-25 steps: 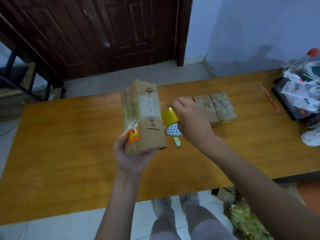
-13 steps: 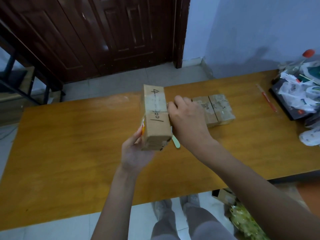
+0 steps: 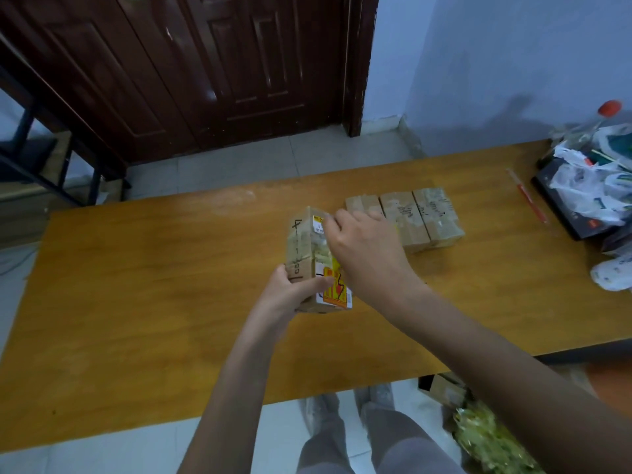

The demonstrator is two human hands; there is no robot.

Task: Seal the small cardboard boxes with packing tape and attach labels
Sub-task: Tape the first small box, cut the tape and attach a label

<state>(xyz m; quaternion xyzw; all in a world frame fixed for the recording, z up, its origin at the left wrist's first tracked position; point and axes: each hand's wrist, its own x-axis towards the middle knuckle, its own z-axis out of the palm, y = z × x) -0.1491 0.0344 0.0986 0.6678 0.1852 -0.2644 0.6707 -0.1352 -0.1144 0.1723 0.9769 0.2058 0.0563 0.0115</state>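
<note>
The small, tape-wrapped brown cardboard box is gripped at its near end by the left hand above the wooden table, long axis pointing away, its top pinched by the right hand.

Box: brown, showing black handwriting and a yellow-and-red label. Far boxes: brown, black-scribbled. Table: showing orange wood grain. Door: dark reddish-brown. Right pen: red.
</note>
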